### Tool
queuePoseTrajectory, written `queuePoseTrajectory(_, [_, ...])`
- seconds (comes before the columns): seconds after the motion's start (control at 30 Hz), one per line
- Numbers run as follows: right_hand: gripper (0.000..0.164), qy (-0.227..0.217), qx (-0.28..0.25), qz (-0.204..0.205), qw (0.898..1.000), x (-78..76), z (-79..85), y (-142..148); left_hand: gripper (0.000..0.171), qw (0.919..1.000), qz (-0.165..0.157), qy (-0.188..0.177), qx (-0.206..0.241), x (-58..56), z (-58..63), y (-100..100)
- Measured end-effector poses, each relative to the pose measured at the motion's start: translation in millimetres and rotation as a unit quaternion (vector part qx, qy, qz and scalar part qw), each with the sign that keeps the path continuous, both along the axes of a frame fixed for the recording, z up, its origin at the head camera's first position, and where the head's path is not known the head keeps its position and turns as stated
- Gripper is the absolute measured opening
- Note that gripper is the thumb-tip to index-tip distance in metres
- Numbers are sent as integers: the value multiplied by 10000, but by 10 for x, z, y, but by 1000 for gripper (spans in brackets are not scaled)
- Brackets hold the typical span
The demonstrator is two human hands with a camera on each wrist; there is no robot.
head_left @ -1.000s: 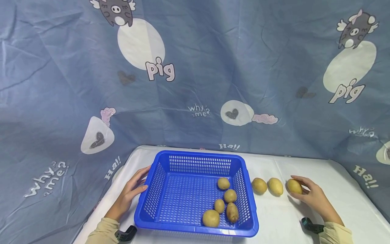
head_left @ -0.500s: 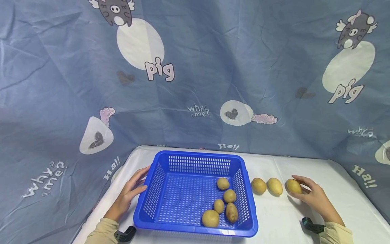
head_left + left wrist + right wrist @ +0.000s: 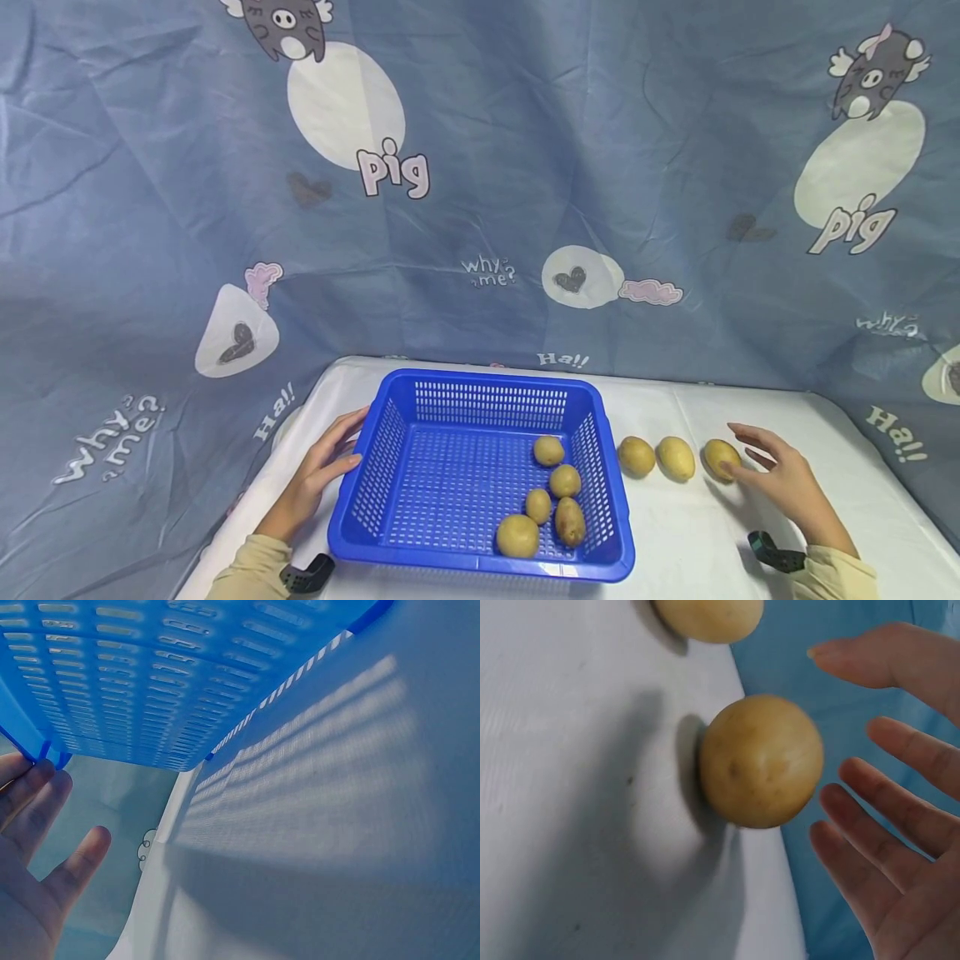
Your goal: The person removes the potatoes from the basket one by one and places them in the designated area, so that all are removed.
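My right hand (image 3: 783,483) is spread just above and beside the rightmost potato (image 3: 718,459) on the white table; in the right wrist view its fingers stand apart from that round yellow-brown potato (image 3: 762,761). My left hand (image 3: 313,475) has its fingertips on the left rim of the blue plastic basket (image 3: 480,563), fingers nearly straight in the left wrist view. To the left of the rightmost potato lie a yellow potato (image 3: 676,458) and a browner one (image 3: 636,457), in a row. Inside the basket, several potatoes are gathered on the right side, among them a large round one (image 3: 517,536) and a brown oval one (image 3: 570,522).
The white-covered table (image 3: 690,533) extends around the basket. A blue fabric curtain (image 3: 480,183) with pig prints hangs close behind and at both sides. Dark wrist bands (image 3: 772,550) sit at both cuffs.
My right hand has let go of the rightmost potato, its fingers opening and drawing back slightly to the right. The potato stays on the table. The left hand and basket have not moved.
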State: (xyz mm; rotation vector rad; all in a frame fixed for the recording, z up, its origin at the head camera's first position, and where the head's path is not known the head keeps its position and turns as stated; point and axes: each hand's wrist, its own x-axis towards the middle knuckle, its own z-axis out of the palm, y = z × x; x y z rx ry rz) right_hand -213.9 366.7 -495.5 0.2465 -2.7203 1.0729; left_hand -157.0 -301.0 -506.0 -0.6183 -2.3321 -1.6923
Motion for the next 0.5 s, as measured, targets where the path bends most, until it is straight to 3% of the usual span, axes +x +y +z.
queuePoseTrajectory(0.2, [65,342,-11,82,9994,7,97,-66,63,9999,-110,112,64,3,15,10])
queuePoseTrajectory(0.5, [60,382,-55,489,9981,52,314,-295,63,10000,-83,-13,29,7,15,-1])
